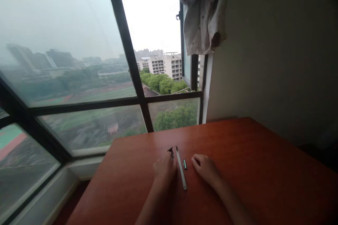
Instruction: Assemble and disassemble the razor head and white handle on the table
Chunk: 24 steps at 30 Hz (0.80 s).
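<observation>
My left hand (164,169) is closed around a small dark tool (170,152) with a T-shaped head, possibly a razor; its lower part is hidden in the fingers. Just to the right of that hand, a long thin whitish strip (181,169) lies on the table, dark at its far tip and with a small hole at the near end. Beside it rests a short green and black piece (185,164), too small to name for sure. Further right, my right hand (204,167) rests on the tabletop with fingers curled in and nothing visible in them.
The reddish-brown wooden table (126,182) reaches to the window, with its left edge near the sill. A dark window frame (126,38) stands beyond it, one pane open. A bundled pale curtain (202,17) hangs above, and a plain wall (269,59) is at the right.
</observation>
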Each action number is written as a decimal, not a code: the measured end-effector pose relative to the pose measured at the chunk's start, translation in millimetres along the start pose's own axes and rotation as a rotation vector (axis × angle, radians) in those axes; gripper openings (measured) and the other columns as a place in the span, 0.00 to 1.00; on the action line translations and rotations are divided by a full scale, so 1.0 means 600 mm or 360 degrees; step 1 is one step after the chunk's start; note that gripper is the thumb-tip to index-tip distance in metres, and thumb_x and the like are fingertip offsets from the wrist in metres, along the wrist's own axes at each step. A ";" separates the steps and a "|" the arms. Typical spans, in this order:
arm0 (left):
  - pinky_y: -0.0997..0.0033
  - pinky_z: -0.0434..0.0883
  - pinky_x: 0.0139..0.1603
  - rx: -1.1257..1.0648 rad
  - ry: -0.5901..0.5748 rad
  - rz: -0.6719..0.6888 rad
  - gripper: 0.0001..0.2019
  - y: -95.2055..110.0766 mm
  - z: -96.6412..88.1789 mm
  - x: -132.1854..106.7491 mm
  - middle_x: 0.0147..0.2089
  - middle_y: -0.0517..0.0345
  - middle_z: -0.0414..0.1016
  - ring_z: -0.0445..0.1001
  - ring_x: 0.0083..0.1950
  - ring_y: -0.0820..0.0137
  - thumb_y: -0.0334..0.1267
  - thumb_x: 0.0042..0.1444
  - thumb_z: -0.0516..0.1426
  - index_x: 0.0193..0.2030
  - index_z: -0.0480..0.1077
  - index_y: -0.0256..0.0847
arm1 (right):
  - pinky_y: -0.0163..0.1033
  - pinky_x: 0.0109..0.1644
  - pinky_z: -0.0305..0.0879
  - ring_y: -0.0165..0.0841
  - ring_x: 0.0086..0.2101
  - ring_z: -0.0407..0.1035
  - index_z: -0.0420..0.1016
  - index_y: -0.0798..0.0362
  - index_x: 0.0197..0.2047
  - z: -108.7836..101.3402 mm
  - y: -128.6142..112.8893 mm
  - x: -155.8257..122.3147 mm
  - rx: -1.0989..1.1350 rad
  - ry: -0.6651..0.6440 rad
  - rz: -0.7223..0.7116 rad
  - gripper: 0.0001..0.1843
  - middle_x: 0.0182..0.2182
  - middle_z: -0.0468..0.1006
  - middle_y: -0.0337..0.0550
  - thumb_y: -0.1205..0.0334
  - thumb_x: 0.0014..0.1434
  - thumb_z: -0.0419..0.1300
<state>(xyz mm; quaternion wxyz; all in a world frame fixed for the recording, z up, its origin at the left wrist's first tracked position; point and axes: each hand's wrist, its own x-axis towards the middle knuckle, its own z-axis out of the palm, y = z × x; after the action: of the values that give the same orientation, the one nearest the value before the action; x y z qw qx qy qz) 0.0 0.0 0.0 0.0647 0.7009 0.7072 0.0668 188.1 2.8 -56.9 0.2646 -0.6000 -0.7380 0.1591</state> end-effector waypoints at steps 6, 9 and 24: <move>0.72 0.63 0.30 -0.0474 0.0108 0.0229 0.09 -0.035 -0.003 -0.003 0.32 0.54 0.76 0.74 0.32 0.65 0.41 0.60 0.49 0.38 0.67 0.40 | 0.33 0.33 0.52 0.32 0.31 0.69 0.72 0.52 0.28 -0.003 -0.001 0.000 0.0003 -0.0016 -0.0003 0.13 0.29 0.78 0.42 0.64 0.62 0.51; 0.75 0.61 0.29 -0.0913 0.0120 0.0440 0.11 -0.043 0.005 -0.017 0.29 0.59 0.73 0.71 0.29 0.69 0.42 0.61 0.49 0.42 0.67 0.40 | 0.33 0.34 0.53 0.32 0.32 0.69 0.72 0.52 0.28 -0.006 -0.002 -0.002 0.0003 -0.0035 -0.0024 0.13 0.30 0.78 0.42 0.64 0.62 0.51; 0.78 0.52 0.21 -0.2045 -0.0270 0.0224 0.22 -0.031 0.043 -0.052 0.23 0.67 0.56 0.54 0.22 0.77 0.57 0.54 0.54 0.34 0.70 0.36 | 0.33 0.30 0.57 0.32 0.26 0.66 0.71 0.53 0.24 -0.030 -0.030 -0.008 0.0583 0.0103 -0.0109 0.19 0.22 0.72 0.38 0.55 0.62 0.49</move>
<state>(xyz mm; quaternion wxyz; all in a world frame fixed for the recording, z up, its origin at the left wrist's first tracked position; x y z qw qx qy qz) -13.5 -31.4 -28.8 0.5219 0.5702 0.4712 0.4248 184.8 -7.8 -33.2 0.3982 -0.5213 -0.7078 0.2622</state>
